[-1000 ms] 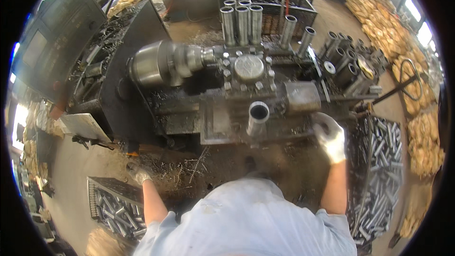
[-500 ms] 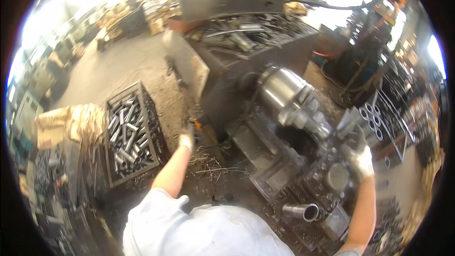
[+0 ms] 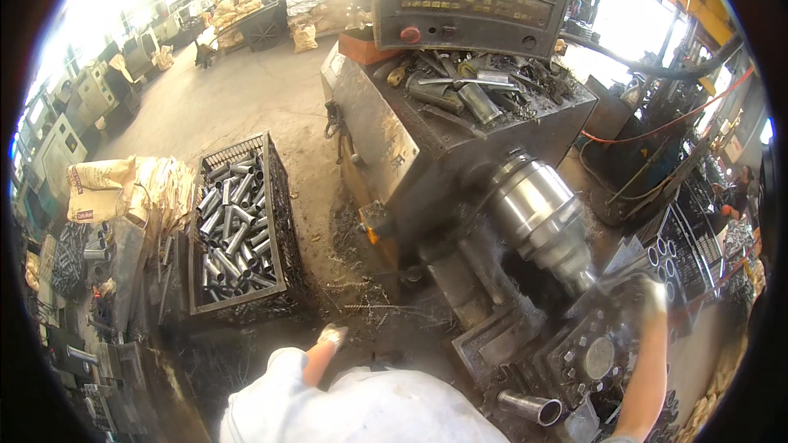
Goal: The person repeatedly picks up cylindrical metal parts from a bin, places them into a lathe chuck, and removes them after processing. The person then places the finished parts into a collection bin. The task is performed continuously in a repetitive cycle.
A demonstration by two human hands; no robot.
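Minding chuck [image 3: 535,201] left of right hand [image 3: 655,297] fingers advisable; steel tubes [image 3: 634,262] near them; finger closure indiscernible, left hand [image 3: 332,335] likewise

We're looking at a pale, near-white shirt [image 3: 373,410] filling the lower middle, its left sleeve [image 3: 283,369] short and creased, same cloth! Beyond it we get a bare left forearm [image 3: 317,363], then a whitish glove on the left hand [image 3: 332,335]. Lower right, we catch a bare right forearm [image 3: 646,381], and a pale, blurred glove covers the right hand [image 3: 653,299].
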